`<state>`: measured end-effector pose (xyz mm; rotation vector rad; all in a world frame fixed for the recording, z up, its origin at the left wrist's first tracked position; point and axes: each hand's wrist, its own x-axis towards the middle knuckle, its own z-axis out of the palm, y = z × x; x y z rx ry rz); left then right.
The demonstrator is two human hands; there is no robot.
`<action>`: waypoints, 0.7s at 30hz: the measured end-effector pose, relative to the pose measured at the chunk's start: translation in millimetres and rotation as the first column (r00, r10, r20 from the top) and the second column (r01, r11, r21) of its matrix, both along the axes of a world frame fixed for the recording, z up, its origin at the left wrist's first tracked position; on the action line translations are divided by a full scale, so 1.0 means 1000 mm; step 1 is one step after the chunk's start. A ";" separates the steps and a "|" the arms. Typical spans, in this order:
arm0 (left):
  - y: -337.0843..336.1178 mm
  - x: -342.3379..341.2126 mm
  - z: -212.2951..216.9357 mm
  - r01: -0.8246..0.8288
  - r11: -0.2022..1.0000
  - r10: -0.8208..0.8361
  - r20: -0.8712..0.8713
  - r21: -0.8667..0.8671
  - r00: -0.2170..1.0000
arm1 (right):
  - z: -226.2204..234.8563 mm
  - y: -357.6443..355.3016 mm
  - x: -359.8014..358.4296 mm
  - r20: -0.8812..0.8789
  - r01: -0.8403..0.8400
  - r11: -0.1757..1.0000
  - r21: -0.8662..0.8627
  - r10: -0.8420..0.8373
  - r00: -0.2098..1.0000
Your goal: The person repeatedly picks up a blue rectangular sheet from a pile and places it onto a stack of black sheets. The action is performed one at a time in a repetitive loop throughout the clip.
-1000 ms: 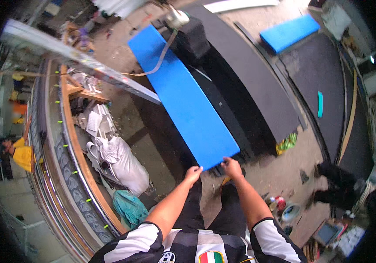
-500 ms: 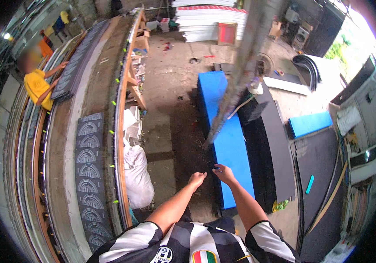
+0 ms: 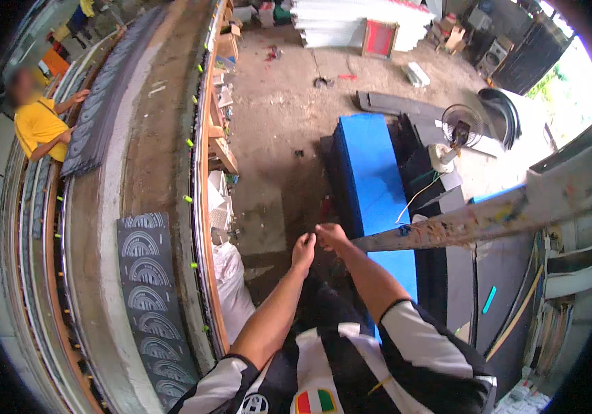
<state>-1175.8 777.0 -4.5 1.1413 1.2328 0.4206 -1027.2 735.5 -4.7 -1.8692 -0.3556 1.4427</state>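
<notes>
We have our hands together in front of us, just above the near end of the long blue panel [image 3: 372,186] lying on the concrete floor [image 3: 282,131]. Left hand [image 3: 303,250] and right hand [image 3: 330,237] meet fingertip to fingertip, fingers curled; we cannot tell what, if anything, they pinch. A paint-spattered beam [image 3: 489,217] runs in from the right. Beside the panel sit black sheets [image 3: 440,207] and a fan [image 3: 463,126]. A white sack [image 3: 230,286] rests left, by the patterned mats [image 3: 145,276].

A bulging white plastic sack [image 3: 232,290] sits on the concrete floor [image 3: 289,124]; brown cardboard boxes [image 3: 453,38] stand stacked by the far wall.
</notes>
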 end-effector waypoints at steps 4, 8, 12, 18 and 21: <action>0.069 0.050 0.001 0.085 0.996 -0.083 -0.074 0.020 0.994 | -0.043 0.057 0.075 0.074 0.028 0.999 0.019 -0.029 0.997; 0.126 0.094 0.015 0.026 0.986 -0.061 -0.209 -0.166 0.976 | -0.041 0.091 0.120 0.095 0.127 0.972 -0.196 -0.110 0.989; 0.186 0.141 -0.017 0.092 0.942 -0.155 -0.177 -0.323 0.972 | -0.039 0.131 0.179 0.126 0.226 0.950 -0.214 -0.202 0.971; 0.286 0.252 -0.031 0.094 0.819 -0.229 -0.172 -0.566 0.958 | -0.082 0.162 0.299 0.178 0.471 0.874 -0.124 -0.447 0.876; 0.325 0.304 -0.049 0.224 0.790 -0.357 -0.133 -0.570 0.925 | -0.114 0.165 0.351 0.172 0.601 0.799 -0.025 -0.589 0.790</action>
